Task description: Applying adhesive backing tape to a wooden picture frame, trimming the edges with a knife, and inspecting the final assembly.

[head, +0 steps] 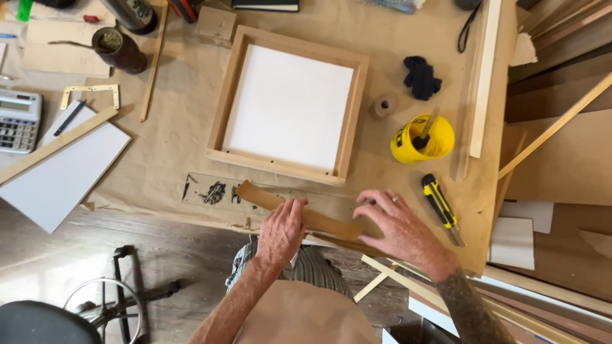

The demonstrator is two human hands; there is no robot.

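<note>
From up here I look down on a desk [166,127] covered in brown paper. Starting at its left edge, I see a calculator [18,120], a white board [60,175] with a wooden strip across it, and a dark jar [121,50] with a brush handle sticking out near the far left corner.

My left hand [280,230] lies at the near edge, fingers flat and thumb tucked under, pressing down on a long brown strip [299,211] that runs slantwise along that edge. The grip there is a loose clasp over the strip, not a closed fist. My right hand [398,226] sits just to the right, fingers spread and curled onto the strip's right end, with a ring on one finger; it steadies the strip and does not wrap it.

Behind the hands, in the middle of the desk, a square wooden frame [288,105] lies flat with a white panel inside it. I judge the frame already joined and the panel seated, while the strip is not yet fitted to anything.

Further right are a small roll of tape [382,105], a dark cloth [421,78], a yellow cup [424,139] holding a brush, and a yellow utility knife [440,205] near the right edge. Beyond that edge lean wooden slats and boards. Below the desk I see a wood floor and a stool [44,322].
</note>
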